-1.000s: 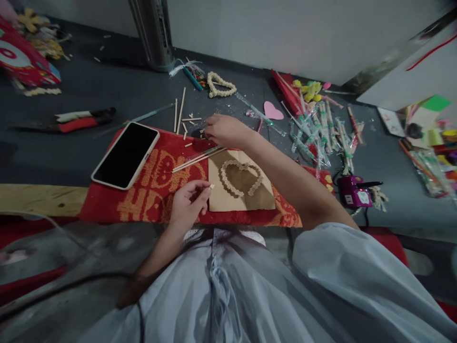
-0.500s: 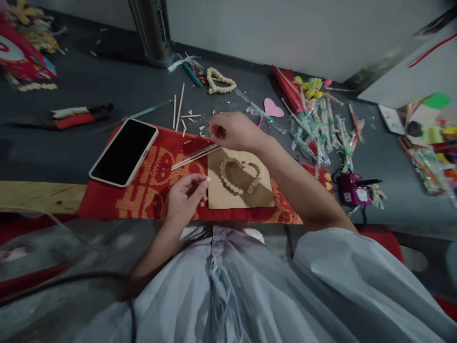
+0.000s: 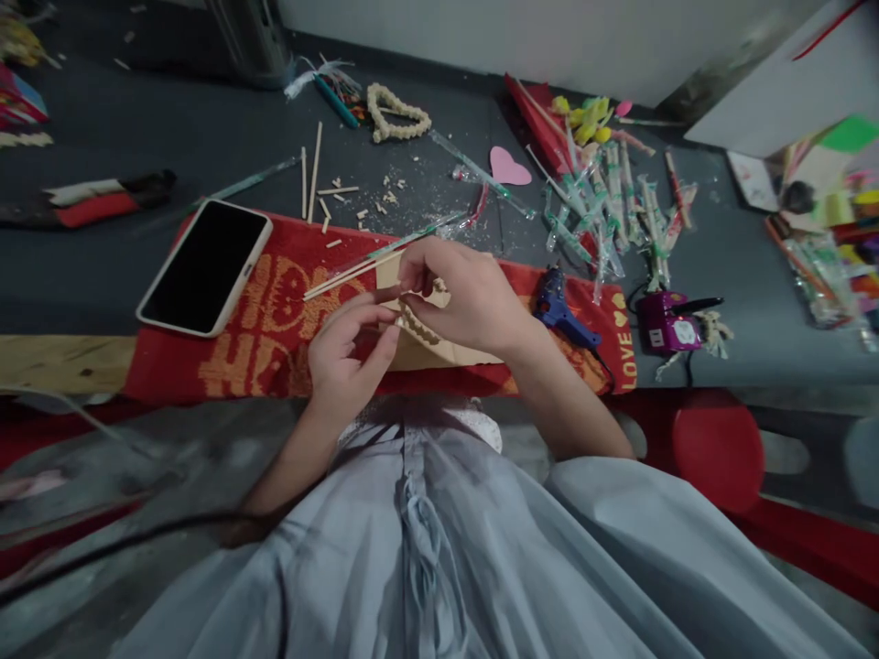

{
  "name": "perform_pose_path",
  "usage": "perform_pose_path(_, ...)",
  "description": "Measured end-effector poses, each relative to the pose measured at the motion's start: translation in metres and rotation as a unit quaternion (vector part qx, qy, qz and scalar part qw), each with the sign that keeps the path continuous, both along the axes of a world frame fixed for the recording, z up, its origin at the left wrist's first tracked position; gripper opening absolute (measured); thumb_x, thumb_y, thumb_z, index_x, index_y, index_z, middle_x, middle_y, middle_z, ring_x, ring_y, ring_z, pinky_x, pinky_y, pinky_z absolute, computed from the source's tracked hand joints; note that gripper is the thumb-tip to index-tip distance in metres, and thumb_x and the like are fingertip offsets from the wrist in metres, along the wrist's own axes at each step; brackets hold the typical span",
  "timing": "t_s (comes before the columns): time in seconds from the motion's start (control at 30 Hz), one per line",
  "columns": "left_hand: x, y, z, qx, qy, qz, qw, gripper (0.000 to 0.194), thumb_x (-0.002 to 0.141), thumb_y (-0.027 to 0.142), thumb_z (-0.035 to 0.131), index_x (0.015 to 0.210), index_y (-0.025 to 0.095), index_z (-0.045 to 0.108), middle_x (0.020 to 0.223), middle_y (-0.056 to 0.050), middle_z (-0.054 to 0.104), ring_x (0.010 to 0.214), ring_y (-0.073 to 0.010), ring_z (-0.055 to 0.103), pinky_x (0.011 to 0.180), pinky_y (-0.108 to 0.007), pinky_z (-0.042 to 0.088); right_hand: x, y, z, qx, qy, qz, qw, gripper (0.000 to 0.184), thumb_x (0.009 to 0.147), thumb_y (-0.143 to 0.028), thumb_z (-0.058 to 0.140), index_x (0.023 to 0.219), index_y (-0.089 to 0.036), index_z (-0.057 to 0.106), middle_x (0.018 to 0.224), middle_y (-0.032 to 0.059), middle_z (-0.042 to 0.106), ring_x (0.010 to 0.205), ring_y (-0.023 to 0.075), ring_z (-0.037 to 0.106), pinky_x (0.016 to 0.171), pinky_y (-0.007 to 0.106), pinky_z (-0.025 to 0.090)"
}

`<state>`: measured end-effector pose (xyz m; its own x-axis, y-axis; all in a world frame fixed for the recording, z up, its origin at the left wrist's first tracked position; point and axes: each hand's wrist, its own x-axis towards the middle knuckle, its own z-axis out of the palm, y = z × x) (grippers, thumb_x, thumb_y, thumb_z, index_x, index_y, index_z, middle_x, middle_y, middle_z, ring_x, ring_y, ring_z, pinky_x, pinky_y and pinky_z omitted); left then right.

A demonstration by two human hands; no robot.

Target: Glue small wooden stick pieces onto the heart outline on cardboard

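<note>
My left hand [image 3: 352, 348] pinches a small pale stick piece [image 3: 399, 322] between thumb and fingers. Right beside it, my right hand [image 3: 467, 293] is closed in a pinch, its fingertips near those of the left; what they hold is too small to make out. Beneath both hands lies a brown paper sheet [image 3: 412, 355], bearing a heart outline of pale stick bits [image 3: 420, 331] that the right hand mostly covers. Two thin wooden sticks [image 3: 347, 277] rest at the sheet's upper left. A red towel [image 3: 288, 366] lies under everything.
A phone [image 3: 206, 267] lies to the left. On the right are a blue glue gun [image 3: 564, 311] and a purple device [image 3: 669, 325]. Farther back are a finished-looking heart frame [image 3: 396, 114], a pink heart [image 3: 509, 166], scattered stick bits [image 3: 390, 196] and wrapped sticks [image 3: 583, 224].
My right hand has come back from the scattered bits toward my left hand, over the paper. The glue gun, earlier hidden by my right arm, now shows. The view has shifted slightly.
</note>
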<state>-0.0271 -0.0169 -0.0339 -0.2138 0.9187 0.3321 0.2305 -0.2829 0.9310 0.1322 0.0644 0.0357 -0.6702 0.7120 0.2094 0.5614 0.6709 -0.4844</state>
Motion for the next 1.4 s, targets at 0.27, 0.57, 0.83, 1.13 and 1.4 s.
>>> perform_pose_path(0.27, 0.02, -0.009, 0.012, -0.066, -0.182, -0.044, 0.98, 0.026, 0.081, 0.044, 0.075, 0.089, 0.019, 0.07, 0.108, -0.008, 0.073, 0.071, -0.0144, 0.07, 0.052, -0.022, 0.056, 0.022, -0.021, -0.013, -0.051, 0.145, -0.033, 0.988, 0.01, 0.092, -0.028, 0.058, 0.099, -0.023, 0.054, 0.094, 0.0008, 0.065, 0.085, 0.0138, 0.064, 0.079, 0.031, 0.057)
perform_pose_path(0.57, 0.036, -0.016, 0.018, -0.04, -0.267, -0.103, 0.957, 0.012, 0.082, 0.032, 0.077, 0.087, 0.021, 0.073, 0.105, -0.007, 0.075, 0.066, -0.0138, 0.072, 0.039, -0.018, 0.048, 0.04, -0.033, -0.029, 0.032, 0.296, 0.001, 0.955, 0.007, 0.091, -0.026, 0.062, 0.092, -0.022, 0.057, 0.085, -0.0014, 0.065, 0.075, 0.0106, 0.063, 0.07, 0.027, 0.059)
perform_pose_path(0.83, 0.047, -0.025, 0.024, -0.049, -0.243, -0.13, 0.96, 0.012, 0.085, 0.032, 0.075, 0.088, 0.021, 0.072, 0.102, -0.007, 0.076, 0.066, -0.0136, 0.072, 0.039, -0.017, 0.049, 0.05, -0.045, -0.042, 0.011, 0.397, -0.007, 0.918, 0.006, 0.089, -0.022, 0.068, 0.094, -0.02, 0.066, 0.088, 0.0014, 0.07, 0.079, 0.0117, 0.066, 0.07, 0.026, 0.057)
perform_pose_path(1.13, 0.053, -0.032, 0.03, -0.064, -0.191, -0.129, 0.971, 0.006, 0.085, 0.03, 0.075, 0.089, 0.025, 0.074, 0.108, -0.006, 0.075, 0.067, -0.0117, 0.07, 0.044, -0.017, 0.052, 0.056, -0.049, -0.047, 0.017, 0.408, -0.041, 0.912, 0.014, 0.088, -0.032, 0.071, 0.082, -0.019, 0.07, 0.078, -0.0006, 0.07, 0.074, 0.01, 0.064, 0.067, 0.024, 0.052)
perform_pose_path(1.4, 0.056, -0.027, 0.026, -0.099, -0.203, -0.108, 0.968, 0.016, 0.082, 0.034, 0.077, 0.088, 0.019, 0.073, 0.096, -0.005, 0.076, 0.06, -0.0102, 0.069, 0.039, -0.014, 0.048, 0.062, -0.053, -0.045, 0.018, 0.413, -0.011, 0.911, 0.014, 0.091, -0.032, 0.068, 0.087, -0.019, 0.071, 0.081, -0.0002, 0.068, 0.078, 0.0112, 0.064, 0.072, 0.027, 0.054)
